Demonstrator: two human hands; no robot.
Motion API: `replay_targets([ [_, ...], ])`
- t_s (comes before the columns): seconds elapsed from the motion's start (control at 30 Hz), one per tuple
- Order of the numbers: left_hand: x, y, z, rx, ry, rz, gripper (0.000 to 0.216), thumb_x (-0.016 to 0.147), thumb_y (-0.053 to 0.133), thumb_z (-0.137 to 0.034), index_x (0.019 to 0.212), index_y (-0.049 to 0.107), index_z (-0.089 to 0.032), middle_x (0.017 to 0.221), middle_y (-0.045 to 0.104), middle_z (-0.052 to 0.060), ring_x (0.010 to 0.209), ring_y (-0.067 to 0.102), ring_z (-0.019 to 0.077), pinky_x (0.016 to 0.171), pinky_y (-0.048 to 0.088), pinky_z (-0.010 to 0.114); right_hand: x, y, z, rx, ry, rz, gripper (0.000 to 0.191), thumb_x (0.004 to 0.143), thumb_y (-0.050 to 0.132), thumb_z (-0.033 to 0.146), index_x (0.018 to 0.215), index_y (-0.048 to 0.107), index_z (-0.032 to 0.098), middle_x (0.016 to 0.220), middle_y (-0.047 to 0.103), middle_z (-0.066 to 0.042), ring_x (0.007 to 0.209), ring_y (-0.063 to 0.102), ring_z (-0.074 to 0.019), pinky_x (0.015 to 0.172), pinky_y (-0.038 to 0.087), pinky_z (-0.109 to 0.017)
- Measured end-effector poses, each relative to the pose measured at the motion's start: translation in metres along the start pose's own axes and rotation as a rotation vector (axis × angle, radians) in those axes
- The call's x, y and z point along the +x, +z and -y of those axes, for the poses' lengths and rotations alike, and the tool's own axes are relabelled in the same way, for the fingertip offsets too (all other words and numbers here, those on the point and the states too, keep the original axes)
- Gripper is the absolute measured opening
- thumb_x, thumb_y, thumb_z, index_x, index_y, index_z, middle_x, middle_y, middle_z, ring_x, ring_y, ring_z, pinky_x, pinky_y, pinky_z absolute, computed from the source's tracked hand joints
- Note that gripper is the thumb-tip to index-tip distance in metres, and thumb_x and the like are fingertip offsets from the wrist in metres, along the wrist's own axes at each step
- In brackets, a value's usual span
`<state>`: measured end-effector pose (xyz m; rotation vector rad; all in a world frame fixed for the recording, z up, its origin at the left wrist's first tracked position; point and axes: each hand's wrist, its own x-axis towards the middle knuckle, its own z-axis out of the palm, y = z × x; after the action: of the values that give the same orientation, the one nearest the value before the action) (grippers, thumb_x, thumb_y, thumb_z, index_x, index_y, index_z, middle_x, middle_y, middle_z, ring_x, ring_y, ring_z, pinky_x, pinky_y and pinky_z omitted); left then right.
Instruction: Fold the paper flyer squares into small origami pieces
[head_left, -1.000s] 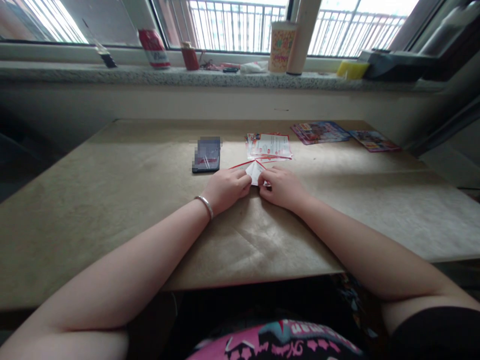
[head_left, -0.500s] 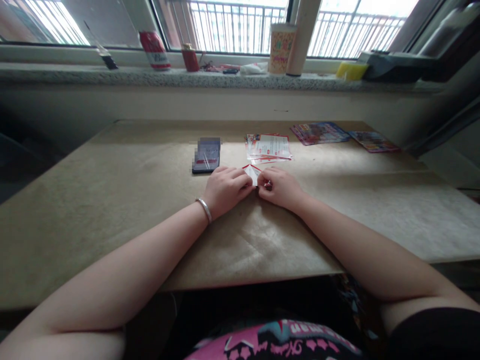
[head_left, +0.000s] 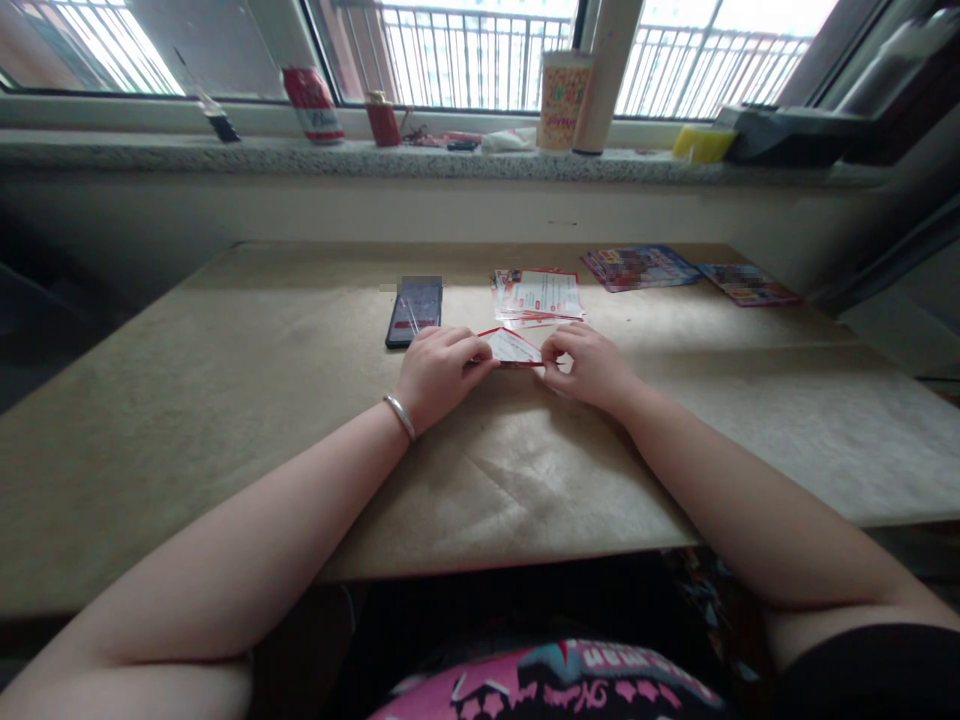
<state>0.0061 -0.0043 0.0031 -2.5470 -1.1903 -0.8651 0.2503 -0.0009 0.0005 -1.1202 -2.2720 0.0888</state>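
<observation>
Right hand (head_left: 594,370) has parted from left hand (head_left: 439,368), fingers (head_left: 477,350) pinching folded paper (head_left: 514,348), its left end hidden.

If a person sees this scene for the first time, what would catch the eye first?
Probably the left hand and right hand, holding a folded paper near the middle of the table. Next, the phone just beyond the left hand, and the red-and-white can on the windowsill.

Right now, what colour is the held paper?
The held paper is mostly white with red edges; head view.
</observation>
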Motion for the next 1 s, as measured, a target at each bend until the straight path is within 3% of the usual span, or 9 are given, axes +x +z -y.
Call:
replay_targets([
  [0.23,0.0,0.001,0.004,-0.051,-0.054,0.002,0.026,0.091,0.059,-0.039,0.079,0.068,-0.019,0.084,0.07,0.003,0.077,0.062,0.0161,0.076,0.042,0.029,0.0,-0.013,-0.01,-0.034,0.001,-0.056,0.007,0.072,0.056,0.016,0.069,0.055,0.022,0.078,0.064,-0.004,0.083,0.054,-0.0216,0.082,0.043,-0.035],
  [0.73,-0.001,0.004,0.007,-0.063,-0.011,0.017,0.025,0.09,0.06,-0.04,0.079,0.067,-0.019,0.084,0.068,0.003,0.076,0.06,0.0165,0.076,0.041,0.03,-0.002,-0.015,-0.02,-0.025,-0.03,0.016,0.007,0.072,0.056,0.015,0.071,0.054,0.022,0.079,0.063,-0.004,0.082,0.055,-0.0209,0.081,0.043,-0.035],
  [0.9,0.0,0.006,0.008,-0.106,-0.036,0.012,0.024,0.09,0.06,-0.039,0.079,0.067,-0.018,0.083,0.067,0.004,0.072,0.059,0.0154,0.073,0.042,0.029,-0.003,-0.013,-0.021,-0.038,0.125,-0.065,0.006,0.073,0.055,0.016,0.071,0.055,0.021,0.08,0.062,-0.005,0.082,0.055,-0.0213,0.076,0.043,-0.034],
  [1.0,0.0,0.008,0.006,-0.12,-0.024,0.004,0.023,0.09,0.061,-0.037,0.079,0.067,-0.018,0.082,0.067,0.003,0.07,0.058,0.0149,0.07,0.042,0.028,-0.003,-0.01,-0.015,-0.012,0.071,-0.102,0.005,0.079,0.055,0.02,0.075,0.058,0.021,0.083,0.063,-0.006,0.085,0.055,-0.0216,0.082,0.043,-0.035],
])
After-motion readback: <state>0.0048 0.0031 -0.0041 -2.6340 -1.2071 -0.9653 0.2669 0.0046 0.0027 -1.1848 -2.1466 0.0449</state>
